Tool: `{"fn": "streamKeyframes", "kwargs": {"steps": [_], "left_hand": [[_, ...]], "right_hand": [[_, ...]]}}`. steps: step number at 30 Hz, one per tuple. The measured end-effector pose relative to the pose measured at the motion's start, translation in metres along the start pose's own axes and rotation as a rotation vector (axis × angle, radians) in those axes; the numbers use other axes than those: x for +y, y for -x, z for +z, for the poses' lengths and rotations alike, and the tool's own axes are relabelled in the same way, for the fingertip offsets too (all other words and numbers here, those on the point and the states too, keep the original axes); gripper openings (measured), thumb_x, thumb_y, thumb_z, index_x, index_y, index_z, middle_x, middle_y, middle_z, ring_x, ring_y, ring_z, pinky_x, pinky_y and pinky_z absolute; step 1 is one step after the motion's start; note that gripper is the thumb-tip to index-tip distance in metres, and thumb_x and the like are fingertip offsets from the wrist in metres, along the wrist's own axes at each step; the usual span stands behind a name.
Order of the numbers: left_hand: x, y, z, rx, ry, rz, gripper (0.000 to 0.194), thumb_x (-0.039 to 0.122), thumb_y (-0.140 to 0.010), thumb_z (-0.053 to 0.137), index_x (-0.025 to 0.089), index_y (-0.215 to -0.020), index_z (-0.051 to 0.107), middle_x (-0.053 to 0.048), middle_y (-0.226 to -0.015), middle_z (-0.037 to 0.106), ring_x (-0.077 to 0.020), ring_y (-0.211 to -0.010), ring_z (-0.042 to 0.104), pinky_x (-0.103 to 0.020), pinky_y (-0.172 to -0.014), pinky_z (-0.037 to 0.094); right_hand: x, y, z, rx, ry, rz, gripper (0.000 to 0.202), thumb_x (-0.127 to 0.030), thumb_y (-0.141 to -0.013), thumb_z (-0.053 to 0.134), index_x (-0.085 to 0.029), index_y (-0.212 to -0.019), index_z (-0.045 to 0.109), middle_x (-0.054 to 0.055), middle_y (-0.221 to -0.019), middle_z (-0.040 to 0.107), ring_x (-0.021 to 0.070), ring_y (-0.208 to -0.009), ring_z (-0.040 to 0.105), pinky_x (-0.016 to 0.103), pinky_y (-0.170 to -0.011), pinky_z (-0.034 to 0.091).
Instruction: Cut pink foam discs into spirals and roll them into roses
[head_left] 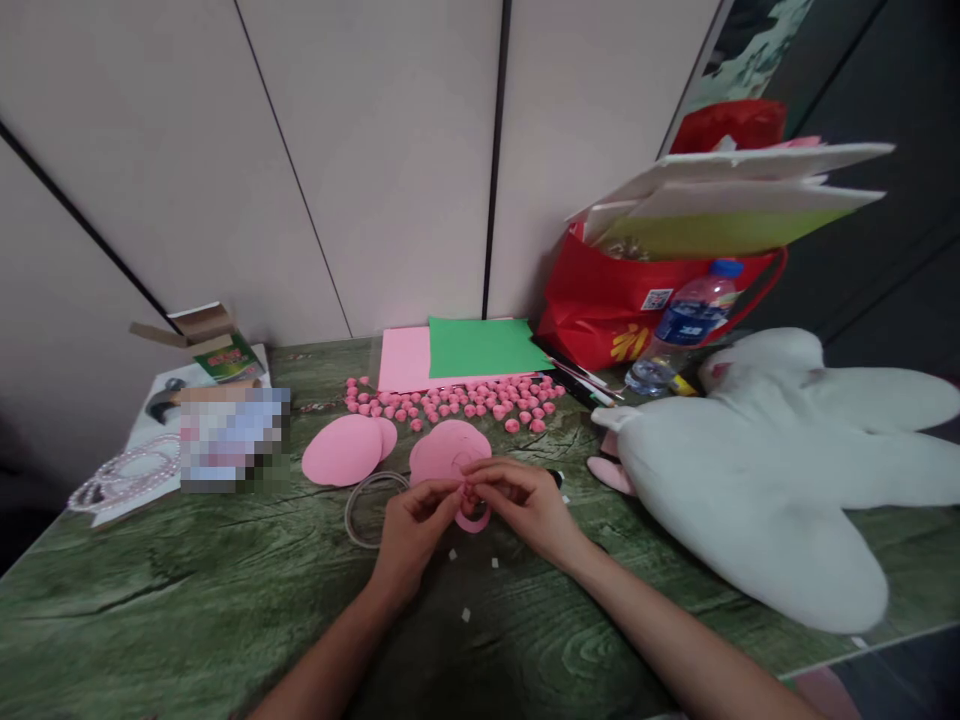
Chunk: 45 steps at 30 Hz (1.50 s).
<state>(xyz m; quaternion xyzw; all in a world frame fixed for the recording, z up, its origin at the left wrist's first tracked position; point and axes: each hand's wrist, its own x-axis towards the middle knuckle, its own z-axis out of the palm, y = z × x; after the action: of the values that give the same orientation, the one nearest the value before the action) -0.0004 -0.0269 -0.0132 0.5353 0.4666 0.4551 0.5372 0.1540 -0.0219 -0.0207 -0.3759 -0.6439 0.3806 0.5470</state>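
Observation:
My left hand and my right hand meet over the table, fingertips pinched round a small pink paper piece. A curl of pink paper hangs just below the fingertips. Behind the hands lie pink paper discs, and more pink discs are to their left. Many small rolled pink paper roses spread in a band farther back. A roll of tape rests beside my left hand, partly hidden by it.
Pink and green sheets lie at the back. On the right are a red bag, a bottle and a large white plush toy. Bead strings and an open box sit left. Small white bits dot the table.

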Motion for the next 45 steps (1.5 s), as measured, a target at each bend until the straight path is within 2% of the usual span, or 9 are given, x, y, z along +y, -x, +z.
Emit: {"fn": "streamKeyframes", "kwargs": {"steps": [6,16,19,22,25,32,36,40,45], "left_hand": [[-0.0008,0.0003,0.0,-0.086,-0.013,0.026,0.016,0.024,-0.073,0.061,0.014,-0.084,0.069,-0.004,-0.072,0.069,-0.0158,-0.07,0.061,-0.025,-0.069,0.047],[0.0038,0.0011,-0.0012,-0.201,-0.04,0.002,0.024,0.025,-0.073,0.061,0.017,-0.095,0.068,-0.005,-0.084,0.07,-0.0184,-0.079,0.061,-0.026,-0.074,0.046],[0.0039,0.0017,-0.0003,-0.235,-0.027,-0.007,0.026,0.024,-0.073,0.061,0.018,-0.098,0.067,-0.004,-0.084,0.07,-0.0174,-0.079,0.061,-0.025,-0.073,0.046],[0.0014,0.0018,0.0004,-0.201,-0.041,0.003,0.024,0.023,-0.071,0.062,0.017,-0.094,0.068,-0.004,-0.083,0.07,-0.0163,-0.076,0.062,-0.024,-0.071,0.046],[-0.0009,0.0016,0.0007,-0.153,-0.054,0.015,0.024,0.024,-0.069,0.064,0.016,-0.091,0.068,-0.005,-0.081,0.07,-0.0166,-0.073,0.062,-0.024,-0.067,0.047],[0.0005,0.0026,0.0012,-0.136,-0.042,0.004,0.019,0.025,-0.07,0.064,0.016,-0.086,0.068,-0.005,-0.081,0.071,-0.0172,-0.076,0.063,-0.025,-0.071,0.048],[0.0002,0.002,0.0004,-0.12,-0.051,0.01,0.018,0.025,-0.071,0.063,0.015,-0.085,0.068,-0.005,-0.082,0.071,-0.0184,-0.078,0.063,-0.026,-0.073,0.048],[-0.0012,-0.0003,-0.0012,-0.059,-0.036,0.008,0.021,0.026,-0.07,0.063,0.016,-0.088,0.068,-0.006,-0.088,0.071,-0.0191,-0.081,0.063,-0.027,-0.075,0.048],[-0.0012,-0.0006,-0.0006,-0.023,-0.049,-0.001,0.021,0.026,-0.068,0.065,0.015,-0.086,0.069,-0.006,-0.084,0.071,-0.0197,-0.079,0.063,-0.028,-0.074,0.048]], "right_hand": [[0.0036,0.003,0.0024,-0.001,-0.082,0.105,0.011,-0.024,-0.073,0.063,-0.02,-0.083,0.067,0.002,-0.072,0.067,0.0148,-0.061,0.063,0.025,-0.058,0.052],[0.0072,0.0044,0.0001,0.039,0.048,0.062,0.017,-0.022,-0.071,0.065,-0.021,-0.087,0.067,0.005,-0.082,0.065,0.0156,-0.068,0.063,0.025,-0.058,0.052],[0.0056,0.0043,-0.0004,0.034,0.08,0.005,0.015,-0.021,-0.072,0.064,-0.021,-0.087,0.067,0.005,-0.084,0.065,0.0165,-0.073,0.062,0.026,-0.06,0.052],[0.0037,0.0032,-0.0007,0.048,0.137,-0.064,0.011,-0.02,-0.074,0.062,-0.021,-0.082,0.068,0.005,-0.083,0.067,0.018,-0.079,0.062,0.028,-0.066,0.051],[0.0039,0.003,-0.0004,0.09,0.171,-0.062,0.008,-0.019,-0.074,0.063,-0.021,-0.08,0.068,0.005,-0.078,0.067,0.0181,-0.078,0.062,0.03,-0.069,0.05],[0.003,0.0046,0.0015,0.088,-0.056,0.106,0.014,-0.03,-0.07,0.067,-0.018,-0.068,0.06,0.001,-0.067,0.059,0.0127,-0.054,0.059,0.023,-0.05,0.05],[-0.0002,0.0019,-0.0004,0.104,0.044,0.017,0.011,-0.029,-0.07,0.067,-0.018,-0.067,0.064,0.003,-0.071,0.061,0.015,-0.065,0.06,0.025,-0.058,0.05],[-0.0002,0.0001,-0.0014,0.063,0.113,-0.062,0.01,-0.021,-0.077,0.059,-0.021,-0.08,0.068,0.005,-0.086,0.067,0.0174,-0.083,0.062,0.029,-0.073,0.049],[0.0037,0.0024,-0.0003,0.061,0.116,0.009,0.012,-0.02,-0.077,0.058,-0.021,-0.084,0.068,0.005,-0.081,0.068,0.0172,-0.075,0.063,0.027,-0.066,0.05]]}}
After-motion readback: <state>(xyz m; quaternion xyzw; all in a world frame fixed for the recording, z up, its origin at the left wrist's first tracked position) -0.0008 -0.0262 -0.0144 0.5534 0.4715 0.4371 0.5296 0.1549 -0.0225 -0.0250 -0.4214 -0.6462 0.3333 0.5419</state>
